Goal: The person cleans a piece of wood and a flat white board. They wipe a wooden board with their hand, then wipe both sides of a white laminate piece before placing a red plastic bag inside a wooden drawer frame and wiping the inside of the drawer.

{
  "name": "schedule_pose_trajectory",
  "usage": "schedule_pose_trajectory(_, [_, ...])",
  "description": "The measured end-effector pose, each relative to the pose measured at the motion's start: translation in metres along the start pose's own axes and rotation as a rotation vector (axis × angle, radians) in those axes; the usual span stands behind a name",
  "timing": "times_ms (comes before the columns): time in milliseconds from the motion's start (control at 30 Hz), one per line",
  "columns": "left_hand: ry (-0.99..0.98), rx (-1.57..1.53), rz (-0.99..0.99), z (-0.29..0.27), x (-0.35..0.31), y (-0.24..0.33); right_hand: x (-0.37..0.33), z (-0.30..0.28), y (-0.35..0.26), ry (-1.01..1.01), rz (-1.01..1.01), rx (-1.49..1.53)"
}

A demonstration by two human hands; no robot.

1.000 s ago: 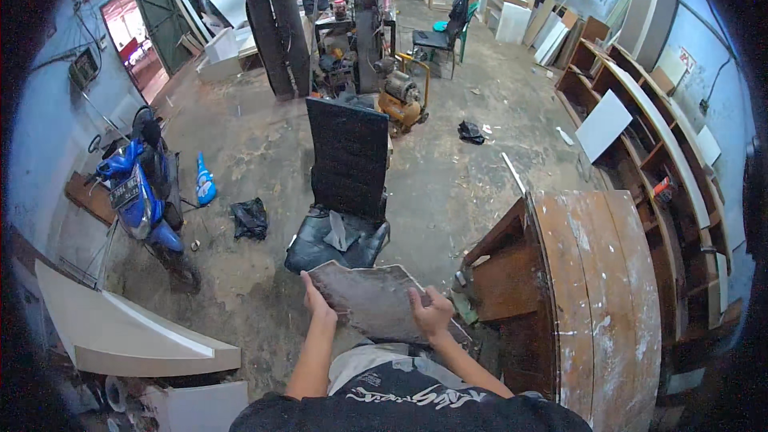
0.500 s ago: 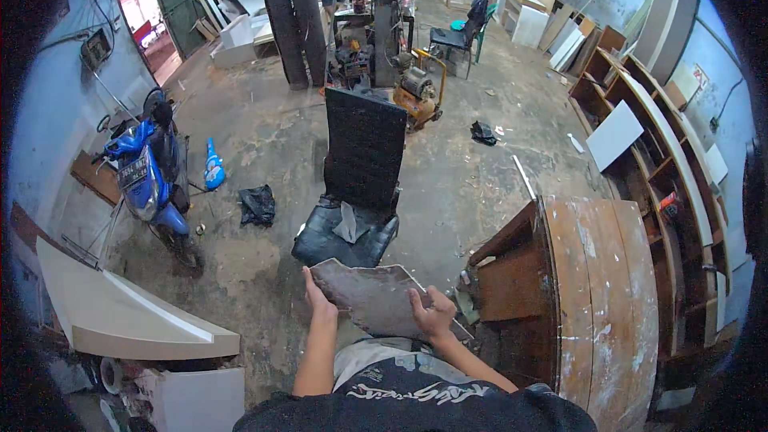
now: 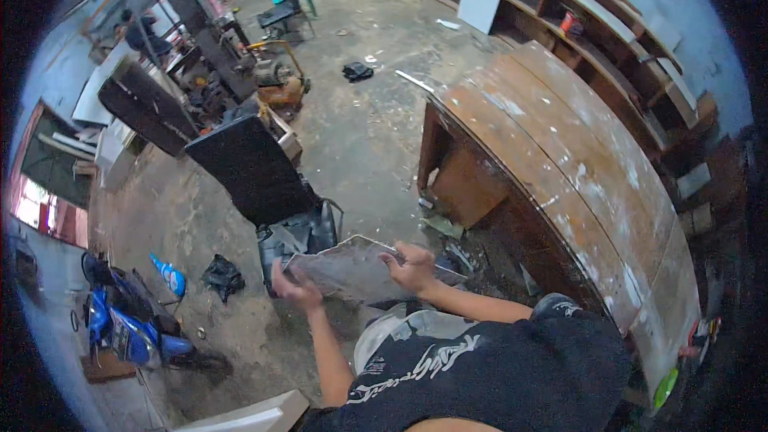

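Observation:
A thin grey-brown board [image 3: 346, 274] with a jagged, broken-looking upper edge lies across in front of my lap. My right hand [image 3: 411, 269] grips its right upper edge, thumb lying on the face of the board. At the left end is my left hand [image 3: 298, 288], slightly blurred, with the board's edge against its palm and fingers; part of those fingers is hidden. Just beyond the board stands a black chair [image 3: 248, 172] with a tall padded back, and a crumpled pale piece [image 3: 290, 238] rests on its seat.
To my right is a large paint-spotted wooden table [image 3: 552, 152]. Brown shelving [image 3: 552, 20] lines the far right. A blue motorbike [image 3: 132, 328] and a black plastic bag [image 3: 223, 278] are on the left. An air compressor [image 3: 280, 84] stands beyond the chair; another person [image 3: 146, 36] is far back.
My view has swung to the right, so the chair and motorbike now appear farther left and the wooden table fills more of the right. The board stays between my hands.

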State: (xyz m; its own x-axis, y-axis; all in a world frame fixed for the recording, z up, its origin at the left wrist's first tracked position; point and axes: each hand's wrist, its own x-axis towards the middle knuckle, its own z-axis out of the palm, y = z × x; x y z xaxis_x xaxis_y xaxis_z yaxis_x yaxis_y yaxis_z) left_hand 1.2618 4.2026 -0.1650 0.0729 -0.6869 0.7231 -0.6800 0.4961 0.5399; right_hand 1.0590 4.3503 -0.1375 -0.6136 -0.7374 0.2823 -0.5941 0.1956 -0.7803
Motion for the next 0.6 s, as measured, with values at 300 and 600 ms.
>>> schedule_pose_trajectory(300, [-0.303,-0.132,-0.277,0.038,0.002,-0.029,-0.008,-0.008,0.012,0.032,0.024,-0.091])
schedule_pose_trajectory(600, [-0.688,0.192,-0.484,0.034,0.004,-0.045,-0.015,0.008,0.023,-0.025,0.029,-0.124])
